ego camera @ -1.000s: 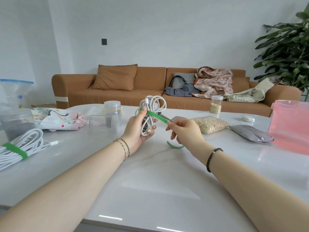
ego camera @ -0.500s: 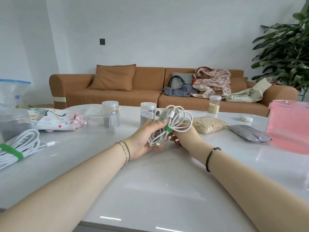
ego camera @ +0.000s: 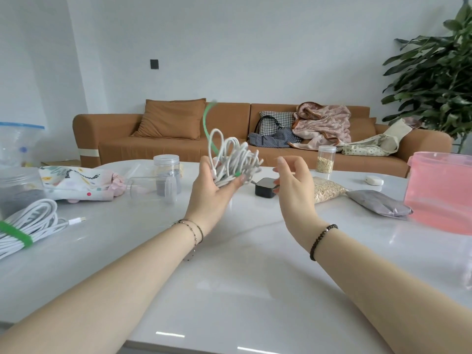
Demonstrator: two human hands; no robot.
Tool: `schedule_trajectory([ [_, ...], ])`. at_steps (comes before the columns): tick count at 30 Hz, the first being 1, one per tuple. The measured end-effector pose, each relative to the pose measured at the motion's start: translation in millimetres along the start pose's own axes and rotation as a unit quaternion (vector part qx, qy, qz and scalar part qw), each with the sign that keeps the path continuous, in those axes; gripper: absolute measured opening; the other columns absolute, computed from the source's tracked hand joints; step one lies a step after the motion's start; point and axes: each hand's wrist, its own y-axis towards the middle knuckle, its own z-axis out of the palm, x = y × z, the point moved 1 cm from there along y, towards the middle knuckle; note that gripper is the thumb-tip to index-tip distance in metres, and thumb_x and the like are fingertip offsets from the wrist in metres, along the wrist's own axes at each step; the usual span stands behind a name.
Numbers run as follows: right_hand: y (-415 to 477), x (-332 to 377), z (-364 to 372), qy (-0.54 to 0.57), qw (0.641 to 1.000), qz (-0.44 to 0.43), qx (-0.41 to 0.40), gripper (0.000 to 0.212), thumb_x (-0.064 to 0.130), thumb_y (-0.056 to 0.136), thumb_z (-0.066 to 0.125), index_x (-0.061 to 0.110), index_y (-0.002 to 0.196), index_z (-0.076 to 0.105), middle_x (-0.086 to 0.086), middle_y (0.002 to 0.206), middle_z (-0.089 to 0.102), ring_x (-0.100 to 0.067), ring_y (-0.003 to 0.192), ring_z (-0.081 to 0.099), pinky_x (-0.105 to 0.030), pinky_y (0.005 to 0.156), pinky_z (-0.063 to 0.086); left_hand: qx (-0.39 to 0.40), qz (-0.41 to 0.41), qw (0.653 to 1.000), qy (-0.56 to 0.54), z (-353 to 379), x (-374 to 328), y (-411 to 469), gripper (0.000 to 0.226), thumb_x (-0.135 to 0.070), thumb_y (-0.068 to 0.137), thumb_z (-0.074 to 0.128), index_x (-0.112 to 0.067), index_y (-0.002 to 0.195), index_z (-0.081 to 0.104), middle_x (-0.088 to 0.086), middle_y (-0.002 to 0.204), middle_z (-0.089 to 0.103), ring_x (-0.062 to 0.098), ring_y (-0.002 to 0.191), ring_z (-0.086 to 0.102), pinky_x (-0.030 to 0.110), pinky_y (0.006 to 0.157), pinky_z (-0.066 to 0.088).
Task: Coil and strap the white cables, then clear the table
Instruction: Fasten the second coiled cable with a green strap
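At the near left edge of the table (ego camera: 229, 290) lies a strapped cable bundle (ego camera: 28, 223), already bound in green. Above the table's middle, the left hand (ego camera: 212, 192) clamps the second white cable coil (ego camera: 231, 159), whose green strap (ego camera: 208, 123) has sprung loose and now arcs upward. The right hand (ego camera: 293, 185) has let go and hovers just right, fingers apart, so the wrap needs redoing.

Bright, even daylight; glare streaks on table (ego camera: 229, 290); coiled cable (ego camera: 231, 159) motion-blurred; edges seemed slightly bowed by wide-angle lens.
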Motion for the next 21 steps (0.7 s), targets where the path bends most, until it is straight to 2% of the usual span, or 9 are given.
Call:
schedule_trajectory([
  [2, -6, 7, 1, -0.011, 0.998, -0.063, 0.023, 0.017, 0.034, 0.101, 0.051, 0.026, 0.09, 0.06, 0.002, 0.092, 0.066, -0.016, 0.081, 0.059, -0.043, 0.078, 0.054, 0.044, 0.001, 0.997, 0.07, 3, 3, -3, 0.05, -0.056, 0.079, 0.076, -0.031, 0.106, 0.043, -0.016, 0.107, 0.069, 0.003, 0.098, 0.066, 0.031, 0.084, 0.053],
  [4, -12, 11, 3, -0.026, 0.991, -0.119, 0.049, 0.019, 0.033, 0.103, 0.049, 0.022, 0.091, 0.06, 0.002, 0.089, 0.064, -0.01, 0.076, 0.054, -0.032, 0.072, 0.049, 0.072, -0.005, 0.99, 0.12, 6, 5, -6, 0.055, -0.068, 0.073, 0.07, -0.036, 0.108, 0.041, -0.016, 0.108, 0.068, 0.011, 0.1, 0.067, 0.039, 0.087, 0.055],
  [7, -14, 14, 3, -0.045, 0.985, -0.158, 0.043, 0.017, 0.032, 0.103, 0.048, 0.022, 0.094, 0.057, 0.004, 0.093, 0.062, -0.009, 0.083, 0.055, -0.02, 0.073, 0.043, 0.097, -0.008, 0.983, 0.157, 12, 3, -8, 0.052, -0.067, 0.074, 0.068, -0.032, 0.097, 0.038, -0.011, 0.099, 0.068, 0.018, 0.093, 0.067, 0.045, 0.081, 0.055],
  [11, -10, 15, 0, -0.05, 0.984, -0.168, 0.035, 0.024, 0.034, 0.104, 0.046, 0.018, 0.092, 0.059, 0.001, 0.093, 0.062, -0.014, 0.093, 0.056, -0.025, 0.079, 0.043, 0.119, -0.001, 0.977, 0.18, 14, 3, -10, 0.043, -0.053, 0.082, 0.072, -0.035, 0.097, 0.036, -0.014, 0.104, 0.066, 0.015, 0.097, 0.066, 0.043, 0.084, 0.054],
  [14, -12, 15, 0, -0.073, 0.981, -0.172, 0.056, 0.036, 0.042, 0.1, 0.052, 0.014, 0.081, 0.064, -0.001, 0.084, 0.061, -0.013, 0.081, 0.054, -0.025, 0.071, 0.041, 0.123, 0.003, 0.97, 0.209, 12, 3, -10, 0.042, -0.051, 0.085, 0.071, -0.035, 0.1, 0.036, -0.014, 0.104, 0.065, 0.016, 0.096, 0.066, 0.041, 0.082, 0.054],
  [17, -17, 12, 5, -0.152, 0.971, -0.154, 0.097, 0.034, 0.05, 0.089, 0.065, 0.023, 0.069, 0.064, 0.009, 0.075, 0.059, -0.01, 0.076, 0.051, -0.025, 0.064, 0.038, 0.122, 0.016, 0.964, 0.237, 11, 3, -9, 0.04, -0.051, 0.086, 0.067, -0.034, 0.099, 0.033, -0.014, 0.103, 0.065, 0.018, 0.094, 0.067, 0.04, 0.079, 0.054],
  [19, -19, 6, 10, -0.214, 0.957, -0.154, 0.118, 0.03, 0.047, 0.087, 0.069, 0.026, 0.066, 0.063, 0.012, 0.071, 0.059, -0.012, 0.079, 0.053, -0.027, 0.063, 0.038, 0.122, 0.027, 0.959, 0.253, 11, 3, -9, 0.039, -0.049, 0.088, 0.065, -0.037, 0.095, 0.029, -0.017, 0.096, 0.063, 0.018, 0.09, 0.067, 0.035, 0.074, 0.053],
  [21, -21, 5, 13, -0.222, 0.953, -0.166, 0.125, 0.031, 0.039, 0.089, 0.068, 0.021, 0.064, 0.061, 0.012, 0.065, 0.057, -0.014, 0.076, 0.053, -0.028, 0.062, 0.036, 0.121, 0.022, 0.957, 0.263, 11, 4, -9, 0.039, -0.047, 0.089, 0.064, -0.036, 0.091, 0.026, -0.02, 0.087, 0.059, 0.019, 0.085, 0.065, 0.032, 0.068, 0.049],
])
